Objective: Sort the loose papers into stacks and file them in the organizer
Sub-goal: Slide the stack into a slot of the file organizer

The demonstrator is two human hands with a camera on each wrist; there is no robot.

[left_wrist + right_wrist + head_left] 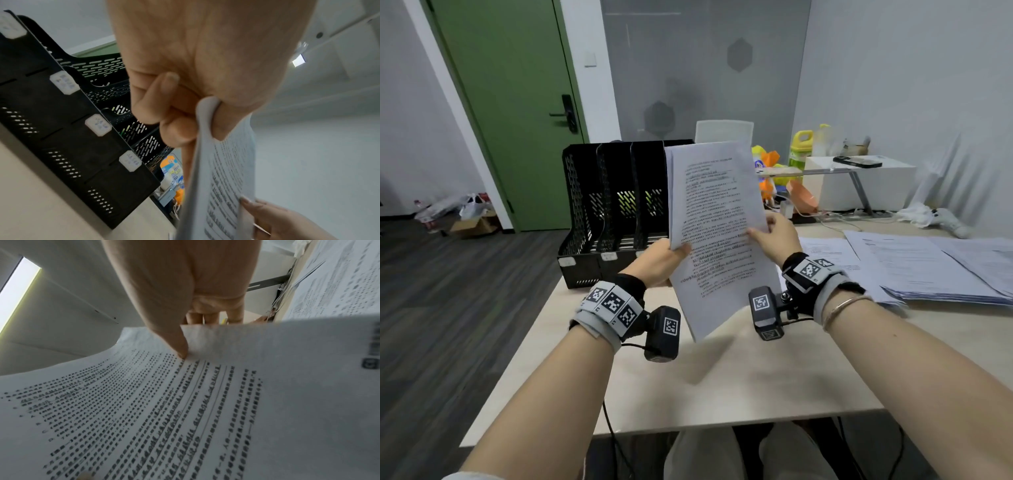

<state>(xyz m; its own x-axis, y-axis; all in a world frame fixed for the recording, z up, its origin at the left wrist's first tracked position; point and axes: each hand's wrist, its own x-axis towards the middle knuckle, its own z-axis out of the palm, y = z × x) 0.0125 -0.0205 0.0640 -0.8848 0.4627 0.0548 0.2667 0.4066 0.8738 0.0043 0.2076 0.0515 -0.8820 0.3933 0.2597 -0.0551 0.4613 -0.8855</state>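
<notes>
Both hands hold a thin stack of printed papers (717, 219) upright above the table, in front of the black file organizer (613, 209). My left hand (664, 260) pinches the stack's left edge, thumb on the front. My right hand (777, 236) pinches the right edge. In the left wrist view the left hand (185, 105) has its fingers curled behind the papers (228, 178), with the organizer (68, 129) and its labelled slots to the left. In the right wrist view the right hand (180, 308) presses its thumb on the printed papers (164, 410).
More loose papers (914, 267) lie spread on the table (722, 394) at the right. Behind stand a white chair (724, 132), a white shelf (859, 181) with a phone, bottles and toys. A green door (506, 102) is at the left.
</notes>
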